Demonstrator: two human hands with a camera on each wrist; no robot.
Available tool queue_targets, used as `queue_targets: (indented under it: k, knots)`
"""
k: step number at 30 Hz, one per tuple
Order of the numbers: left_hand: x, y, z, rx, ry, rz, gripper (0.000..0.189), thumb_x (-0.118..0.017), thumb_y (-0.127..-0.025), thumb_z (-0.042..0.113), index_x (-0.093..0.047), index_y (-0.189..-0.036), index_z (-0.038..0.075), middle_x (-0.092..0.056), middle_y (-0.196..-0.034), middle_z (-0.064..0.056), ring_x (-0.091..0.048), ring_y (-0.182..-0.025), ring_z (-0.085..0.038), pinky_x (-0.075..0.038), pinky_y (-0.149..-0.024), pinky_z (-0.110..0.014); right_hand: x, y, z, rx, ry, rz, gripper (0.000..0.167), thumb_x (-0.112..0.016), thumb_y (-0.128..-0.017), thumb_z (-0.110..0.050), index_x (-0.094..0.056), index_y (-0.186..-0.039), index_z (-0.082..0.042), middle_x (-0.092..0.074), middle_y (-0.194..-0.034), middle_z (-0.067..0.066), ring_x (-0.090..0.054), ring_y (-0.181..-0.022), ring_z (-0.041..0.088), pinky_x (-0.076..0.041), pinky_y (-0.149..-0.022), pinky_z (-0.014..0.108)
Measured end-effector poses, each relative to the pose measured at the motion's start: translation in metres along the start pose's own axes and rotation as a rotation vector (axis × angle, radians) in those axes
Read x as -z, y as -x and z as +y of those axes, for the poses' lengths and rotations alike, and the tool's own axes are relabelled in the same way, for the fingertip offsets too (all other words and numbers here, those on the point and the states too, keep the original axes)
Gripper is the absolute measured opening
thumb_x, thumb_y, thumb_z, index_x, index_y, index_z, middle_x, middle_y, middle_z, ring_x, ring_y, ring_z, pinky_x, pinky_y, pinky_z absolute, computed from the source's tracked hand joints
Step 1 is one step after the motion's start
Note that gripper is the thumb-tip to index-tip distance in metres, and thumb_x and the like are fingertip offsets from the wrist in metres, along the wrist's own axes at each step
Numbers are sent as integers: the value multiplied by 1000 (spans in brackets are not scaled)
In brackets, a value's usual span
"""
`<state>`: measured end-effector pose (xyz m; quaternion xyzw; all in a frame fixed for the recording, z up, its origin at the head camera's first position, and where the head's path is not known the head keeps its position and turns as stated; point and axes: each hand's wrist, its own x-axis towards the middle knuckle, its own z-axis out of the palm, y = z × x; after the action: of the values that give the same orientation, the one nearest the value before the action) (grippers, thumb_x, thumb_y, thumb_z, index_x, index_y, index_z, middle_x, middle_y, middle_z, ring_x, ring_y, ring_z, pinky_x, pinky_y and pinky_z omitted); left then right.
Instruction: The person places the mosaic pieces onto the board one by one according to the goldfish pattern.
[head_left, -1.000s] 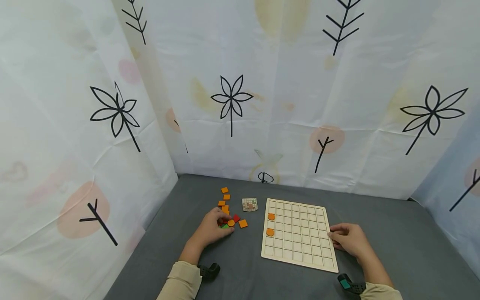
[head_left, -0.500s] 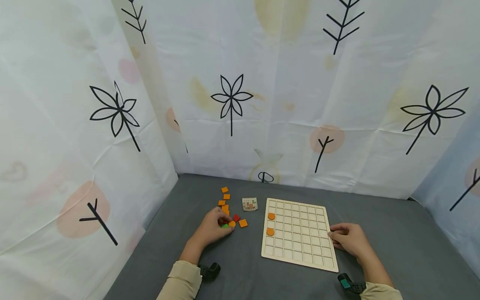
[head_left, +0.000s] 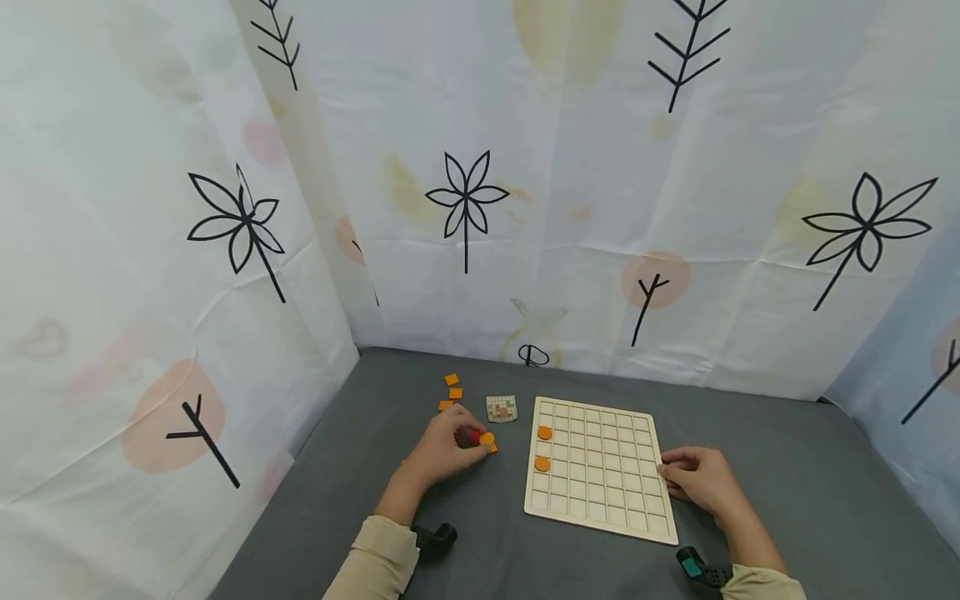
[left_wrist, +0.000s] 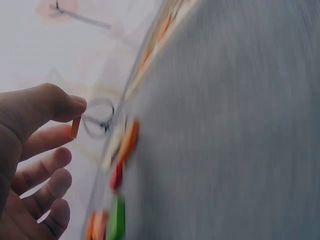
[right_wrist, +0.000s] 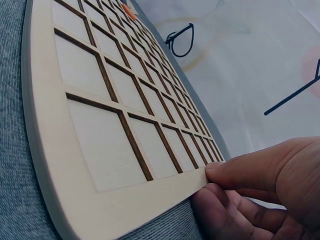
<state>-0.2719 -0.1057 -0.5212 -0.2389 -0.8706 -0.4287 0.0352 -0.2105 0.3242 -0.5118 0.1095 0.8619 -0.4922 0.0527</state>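
Note:
My left hand [head_left: 441,450] pinches an orange round disc [head_left: 487,438] between thumb and index finger, above the loose pieces. In the left wrist view the disc [left_wrist: 75,127] appears edge-on, and the other fingers are loosely bent. To the right lies a pale wooden grid board [head_left: 596,492], with two orange discs in its left part, a farther one [head_left: 544,433] and a nearer one [head_left: 542,463]. My right hand [head_left: 697,479] holds the board's right edge. In the right wrist view the thumb [right_wrist: 240,172] presses the rim, with curled fingers below it.
Orange square tiles [head_left: 452,380] lie in a row behind my left hand. A small card with a grid picture [head_left: 501,408] sits between them and the board. In the left wrist view are a red piece [left_wrist: 116,176] and a green piece [left_wrist: 117,218]. Patterned cloth [head_left: 570,208] hangs behind the grey table.
My left hand has lifted the orange disc from the loose pieces and shifted right, nearer the board. The right hand stays at the board's edge.

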Motion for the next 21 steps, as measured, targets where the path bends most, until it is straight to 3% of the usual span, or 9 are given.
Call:
queue_targets:
  k: [4,9,15,21]
  knots:
    - [-19,-8,22,-57,46,-66,19,-85,-92,24,-81,-107,13,-66,-117,-15,-64,-97,-35,-55,-79,-33,0,1,0,1,-1,1,36,-68,-101,-5,-64,-128,17,-73,-102,17,-73,-81,15,-65,-70,32]
    - [-48,-14,40,-123,56,-154,20,-85,-92,25,-80,-109,15,-65,-115,-9,-64,-100,-29,-54,-81,-26,0,-1,1,-6,-3,0,37,-69,-101,-7,-63,-129,17,-73,-103,18,-73,-81,15,-65,-71,32]
    - [-75,-19,46,-158,70,-222,18,-83,-93,25,-81,-109,17,-63,-106,1,-60,-89,-16,-50,-76,-19,0,0,1,0,-5,-4,37,-69,-100,-6,-64,-129,16,-73,-102,17,-73,-82,16,-65,-71,33]
    - [-88,-19,48,-188,23,-240,16,-84,-92,25,-83,-105,16,-66,-102,2,-59,-88,-8,-50,-78,-16,1,0,1,-1,-10,0,35,-69,-100,-6,-64,-128,16,-73,-101,17,-73,-81,16,-65,-70,32]
